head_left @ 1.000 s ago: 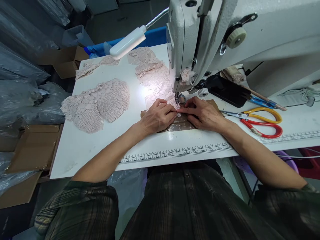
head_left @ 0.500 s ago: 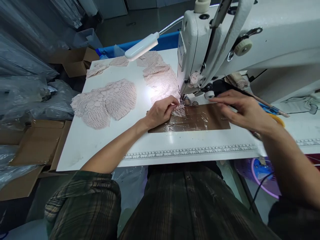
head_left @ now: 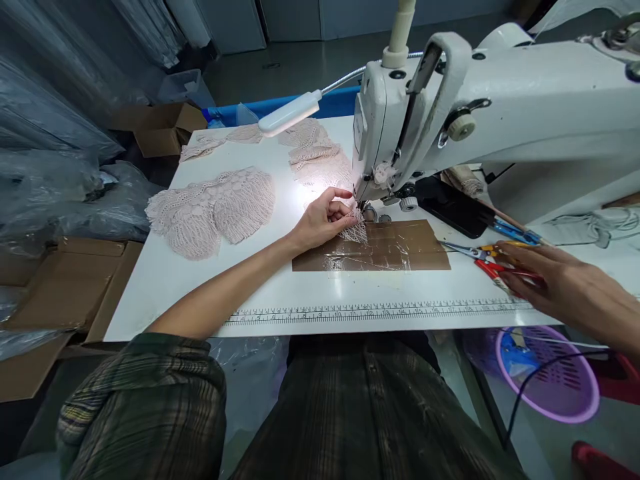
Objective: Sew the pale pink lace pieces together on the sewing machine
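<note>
Left of centre, pale pink lace pieces (head_left: 213, 210) lie on the white worktop (head_left: 165, 293), the left hand (head_left: 323, 220) pinches a small lace piece (head_left: 355, 231) at mid-frame, and far right the right hand (head_left: 555, 283) closes on red-handled scissors (head_left: 493, 267).

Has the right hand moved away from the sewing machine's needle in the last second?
Yes. The right hand left the needle area beside the left hand and went right along the table, now resting on the scissors.
</note>
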`<state>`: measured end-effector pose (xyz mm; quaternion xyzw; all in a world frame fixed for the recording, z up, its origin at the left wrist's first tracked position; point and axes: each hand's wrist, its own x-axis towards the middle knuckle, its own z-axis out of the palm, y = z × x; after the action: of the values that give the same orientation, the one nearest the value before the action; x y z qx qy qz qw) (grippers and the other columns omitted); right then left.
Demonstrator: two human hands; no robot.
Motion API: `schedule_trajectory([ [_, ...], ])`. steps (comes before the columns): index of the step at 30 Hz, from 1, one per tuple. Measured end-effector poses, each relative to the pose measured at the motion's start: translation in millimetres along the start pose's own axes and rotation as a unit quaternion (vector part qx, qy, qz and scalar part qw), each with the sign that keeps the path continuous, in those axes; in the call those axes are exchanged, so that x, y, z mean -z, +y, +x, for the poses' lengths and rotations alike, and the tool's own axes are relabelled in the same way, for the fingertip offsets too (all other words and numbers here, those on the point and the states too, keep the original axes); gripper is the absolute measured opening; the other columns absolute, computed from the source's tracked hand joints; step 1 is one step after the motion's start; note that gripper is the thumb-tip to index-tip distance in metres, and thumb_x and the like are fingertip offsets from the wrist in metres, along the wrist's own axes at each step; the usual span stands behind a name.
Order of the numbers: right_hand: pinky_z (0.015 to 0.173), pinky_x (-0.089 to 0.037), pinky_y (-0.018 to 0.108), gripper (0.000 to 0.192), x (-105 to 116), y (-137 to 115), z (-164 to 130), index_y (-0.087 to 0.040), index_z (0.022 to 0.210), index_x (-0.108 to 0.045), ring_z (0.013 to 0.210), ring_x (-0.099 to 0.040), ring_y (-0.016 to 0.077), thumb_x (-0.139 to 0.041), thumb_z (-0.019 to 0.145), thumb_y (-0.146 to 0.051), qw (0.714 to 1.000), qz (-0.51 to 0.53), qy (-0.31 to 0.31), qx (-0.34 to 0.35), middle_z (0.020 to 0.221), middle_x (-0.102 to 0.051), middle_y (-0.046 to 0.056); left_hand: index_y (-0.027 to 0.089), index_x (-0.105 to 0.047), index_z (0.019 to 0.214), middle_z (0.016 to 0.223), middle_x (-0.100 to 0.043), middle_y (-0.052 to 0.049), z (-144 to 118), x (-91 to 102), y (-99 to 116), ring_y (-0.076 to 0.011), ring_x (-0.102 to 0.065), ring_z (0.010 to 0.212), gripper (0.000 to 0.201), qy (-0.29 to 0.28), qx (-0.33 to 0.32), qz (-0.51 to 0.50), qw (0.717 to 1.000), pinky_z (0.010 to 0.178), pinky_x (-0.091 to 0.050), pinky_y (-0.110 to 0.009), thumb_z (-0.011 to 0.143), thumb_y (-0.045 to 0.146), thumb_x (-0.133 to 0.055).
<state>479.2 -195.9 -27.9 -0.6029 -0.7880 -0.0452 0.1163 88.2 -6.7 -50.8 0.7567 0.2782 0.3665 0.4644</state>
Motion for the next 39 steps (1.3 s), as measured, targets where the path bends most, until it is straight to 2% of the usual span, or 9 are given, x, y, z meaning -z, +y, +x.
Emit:
schedule_trajectory([
  [2, 0.072, -0.059, 0.043, 0.044, 9.2, -19.9, 7.9, -0.018, 0.128, -0.067, 0.101, -0.070, 0.0315, -0.045, 0.099, -0.043, 1.000, -0.021, 0.009, 0.008, 0.118, -0.070, 0.019, 0.017, -0.056, 0.109, 0.078, -0.071, 0.001, 1.5, 3.2, 0.2, -0.0113, -0.067, 0.070, 0.035, -0.015, 0.005, 0.006, 1.000, 0.070, -0.053, -0.027, 0.084, 0.030, -0.076],
  [5, 0.081, -0.059, 0.039, 0.036, 12.3, -55.4, 33.5, -0.015, 0.127, -0.067, 0.101, -0.069, 0.0265, -0.050, 0.100, -0.031, 0.997, 0.042, 0.029, 0.051, 0.121, -0.069, 0.018, 0.016, -0.057, 0.110, 0.080, -0.073, -0.001, 2.3, 3.6, 1.4, -0.0118, -0.068, 0.069, 0.036, 0.017, 0.014, -0.001, 1.000, 0.068, -0.053, -0.026, 0.084, 0.032, -0.077],
  [9, 0.089, -0.057, 0.038, 0.034, -13.7, -103.4, 87.9, -0.014, 0.125, -0.069, 0.102, -0.067, 0.0242, -0.047, 0.101, -0.025, 0.975, 0.162, 0.037, 0.149, 0.111, -0.072, 0.014, 0.015, -0.058, 0.114, 0.082, -0.076, -0.003, 2.0, -1.6, 3.5, -0.0140, -0.072, 0.073, 0.044, 0.073, 0.017, -0.008, 0.997, 0.070, -0.057, -0.027, 0.084, 0.038, -0.079],
  [13, 0.085, -0.055, 0.045, 0.042, -46.9, -130.3, 131.5, -0.016, 0.133, -0.067, 0.097, -0.063, 0.0284, -0.045, 0.099, -0.025, 0.978, 0.128, 0.026, 0.165, 0.111, -0.069, 0.017, 0.016, -0.060, 0.117, 0.082, -0.078, -0.003, -0.4, -5.3, 5.4, -0.0163, -0.077, 0.079, 0.045, 0.093, -0.004, 0.055, 0.994, 0.077, -0.060, -0.028, 0.084, 0.040, -0.080],
  [19, 0.084, -0.051, 0.046, 0.041, -62.6, -132.1, 136.9, -0.021, 0.129, -0.073, 0.099, -0.056, 0.0294, -0.046, 0.098, -0.024, 0.975, 0.136, 0.021, 0.172, 0.109, -0.064, 0.017, 0.016, -0.063, 0.113, 0.079, -0.079, -0.001, -4.9, -5.4, 4.3, -0.0139, -0.076, 0.072, 0.039, 0.093, -0.076, 0.194, 0.974, 0.073, -0.060, -0.026, 0.086, 0.038, -0.081],
  [26, 0.091, -0.046, 0.049, 0.040, -61.8, -133.5, 128.7, -0.027, 0.129, -0.073, 0.110, -0.053, 0.0315, -0.050, 0.096, -0.022, 0.972, 0.175, 0.007, 0.157, 0.116, -0.062, 0.015, 0.017, -0.061, 0.114, 0.083, -0.080, -0.001, -9.5, 3.7, 1.3, -0.0169, -0.078, 0.082, 0.020, -0.020, -0.222, 0.335, 0.915, 0.087, -0.058, -0.035, 0.097, 0.025, -0.067],
  [30, 0.092, -0.045, 0.048, 0.040, -60.3, -134.2, 127.0, -0.028, 0.129, -0.073, 0.109, -0.053, 0.0307, -0.050, 0.097, -0.023, 0.971, 0.184, 0.005, 0.151, 0.116, -0.061, 0.015, 0.018, -0.062, 0.115, 0.091, -0.081, -0.002, -11.6, 9.2, 2.9, -0.0172, -0.077, 0.086, 0.021, -0.047, -0.243, 0.342, 0.906, 0.087, -0.056, -0.036, 0.096, 0.026, -0.066],
  [34, 0.093, -0.044, 0.047, 0.038, -58.7, -133.6, 124.3, -0.028, 0.126, -0.075, 0.110, -0.052, 0.0305, -0.051, 0.097, -0.022, 0.971, 0.188, 0.001, 0.147, 0.117, -0.061, 0.015, 0.020, -0.069, 0.099, 0.093, -0.080, -0.002, -11.6, 9.9, 6.8, -0.0159, -0.075, 0.081, 0.008, -0.072, -0.255, 0.370, 0.890, 0.077, -0.053, -0.034, 0.097, 0.025, -0.064],
  [39, 0.093, -0.044, 0.047, 0.038, -58.2, -132.1, 124.0, -0.029, 0.123, -0.076, 0.110, -0.052, 0.0308, -0.051, 0.096, -0.021, 0.969, 0.197, -0.003, 0.151, 0.120, -0.061, 0.014, 0.021, -0.071, 0.093, 0.097, -0.079, -0.004, -11.1, 7.0, 9.7, -0.0149, -0.070, 0.080, 0.011, -0.085, -0.276, 0.406, 0.867, 0.076, -0.049, -0.036, 0.098, 0.021, -0.061],
])
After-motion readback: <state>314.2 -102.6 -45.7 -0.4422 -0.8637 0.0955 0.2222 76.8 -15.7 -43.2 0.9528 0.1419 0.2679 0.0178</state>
